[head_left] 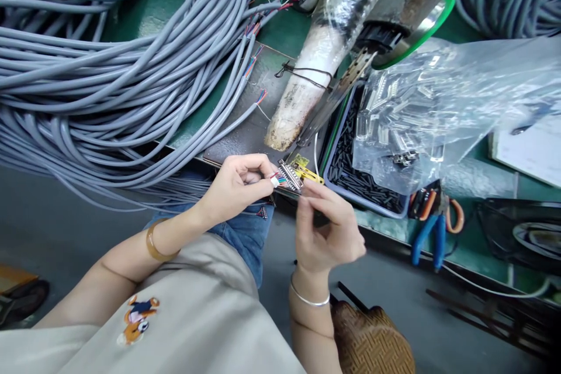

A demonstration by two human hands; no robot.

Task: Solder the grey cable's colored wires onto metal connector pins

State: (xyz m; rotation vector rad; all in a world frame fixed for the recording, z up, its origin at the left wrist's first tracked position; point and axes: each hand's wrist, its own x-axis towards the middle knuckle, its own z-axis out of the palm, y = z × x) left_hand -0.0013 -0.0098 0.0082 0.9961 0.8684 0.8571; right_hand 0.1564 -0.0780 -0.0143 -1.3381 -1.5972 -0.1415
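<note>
Near the table's front edge, my left hand (245,184) pinches the end of a cable whose thin coloured wires (276,179) fan toward a metal connector (290,176). The connector sits by a yellow clip (310,173) at the edge. To the right of it, my right hand (326,222) has its thumb and index finger brought together close to the connector; whatever they hold is too small to make out. Just above the connector is the tip of a metal soldering tool (302,139), beside a plastic-wrapped duct (295,99).
Grey cables (144,70) cover the left of the green table (153,20). At the right are a tray (385,210) of small black tubes, a clear bag (412,111) of metal parts and blue-handled pliers (432,234). A woven stool (372,339) stands below.
</note>
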